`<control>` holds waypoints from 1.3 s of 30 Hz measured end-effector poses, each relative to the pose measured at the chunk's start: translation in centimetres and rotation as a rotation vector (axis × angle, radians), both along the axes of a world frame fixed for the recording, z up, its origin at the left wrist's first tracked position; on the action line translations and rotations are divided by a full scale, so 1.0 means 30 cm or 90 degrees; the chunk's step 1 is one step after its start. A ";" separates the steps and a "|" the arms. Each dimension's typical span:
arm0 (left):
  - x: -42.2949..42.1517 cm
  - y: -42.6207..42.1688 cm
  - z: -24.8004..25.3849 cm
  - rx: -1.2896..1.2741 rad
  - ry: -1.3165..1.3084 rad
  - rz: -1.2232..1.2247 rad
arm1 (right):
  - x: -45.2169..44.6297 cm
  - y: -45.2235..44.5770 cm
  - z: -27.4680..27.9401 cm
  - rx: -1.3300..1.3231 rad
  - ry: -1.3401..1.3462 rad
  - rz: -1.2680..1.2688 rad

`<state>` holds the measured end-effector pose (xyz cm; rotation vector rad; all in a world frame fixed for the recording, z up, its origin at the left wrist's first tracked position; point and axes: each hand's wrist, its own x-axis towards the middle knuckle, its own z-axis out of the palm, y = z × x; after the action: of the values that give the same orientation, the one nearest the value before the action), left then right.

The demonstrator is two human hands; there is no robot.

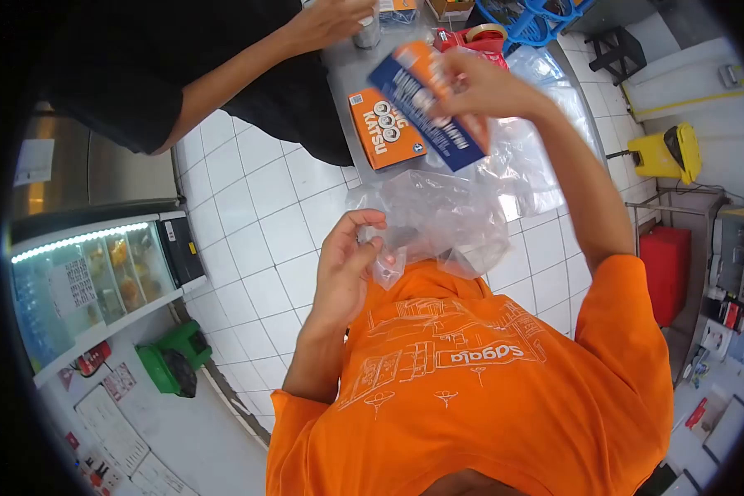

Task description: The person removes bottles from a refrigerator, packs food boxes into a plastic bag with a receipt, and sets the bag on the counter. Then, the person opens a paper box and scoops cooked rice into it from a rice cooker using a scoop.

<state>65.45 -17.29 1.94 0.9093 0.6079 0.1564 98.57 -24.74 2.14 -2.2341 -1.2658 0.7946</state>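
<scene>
- Left hand [347, 264] has thumb and fingers curled narrowly on the near-left edge of a clear bag [442, 215]; the bag spreads away to its right, and I cannot tell which side is its mouth.
- Right hand [492, 87] is farther out, beyond and to the right of the left, with fingers and thumb around a blue-and-orange box [409, 99], slightly blurred.
- That box's long axis slants from far-left to near-right under the right hand; its near end stands just beyond the bag, apart from the left hand.
- Beyond the left hand, leftward of the right, an orange box [388, 140] lies on the table [339, 70]; whether the boxes touch is unclear.
- Farthest left of the right hand, a co-worker's hand [335, 21] is at a can [367, 35].
</scene>
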 end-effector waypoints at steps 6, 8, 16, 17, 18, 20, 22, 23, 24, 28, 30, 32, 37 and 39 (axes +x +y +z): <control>0.046 0.048 -0.036 -0.265 -0.055 0.054 | -0.263 -0.209 0.236 0.236 0.442 -0.176; 0.060 0.067 -0.070 -0.277 -0.076 0.079 | -0.402 -0.248 0.034 0.278 0.291 -0.129; 0.099 0.054 -0.210 0.093 -0.089 0.106 | -0.425 -0.302 -0.213 -0.057 -0.171 0.296; 0.096 0.041 -0.229 0.161 -0.103 0.103 | -0.419 -0.294 -0.209 -0.068 -0.187 0.326; 0.089 0.052 -0.243 0.203 -0.066 0.078 | -0.397 -0.288 -0.198 -0.056 -0.068 0.239; 0.052 0.086 -0.247 0.117 -0.046 0.028 | -0.315 -0.285 -0.158 -0.036 0.159 0.063; 0.033 0.096 -0.242 0.072 -0.042 0.011 | -0.309 -0.289 -0.107 0.145 0.355 -0.083; 0.031 0.093 -0.235 0.067 -0.048 0.018 | -0.314 -0.293 -0.086 0.163 0.494 -0.150; 0.031 0.090 -0.228 0.064 -0.055 0.025 | -0.349 -0.301 -0.094 0.237 0.519 -0.200; 0.054 0.085 -0.215 -0.002 -0.091 0.085 | -0.459 -0.308 -0.242 0.217 0.387 -0.083; 0.064 0.098 -0.217 0.006 -0.084 0.077 | -0.478 -0.239 -0.265 0.218 0.339 0.009; 0.081 0.095 -0.194 0.024 -0.090 0.110 | -0.461 -0.235 -0.335 0.141 0.232 0.138; 0.006 0.126 -0.224 0.116 -0.082 0.046 | -0.472 -0.198 -0.197 -0.083 -0.203 0.261; -0.012 0.137 -0.237 0.125 -0.083 0.010 | -0.478 -0.195 -0.242 -0.072 -0.427 0.318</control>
<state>65.10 -13.17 -5.18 1.0747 0.4841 0.2908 84.23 -30.58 -5.11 -2.3945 -2.1942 0.2568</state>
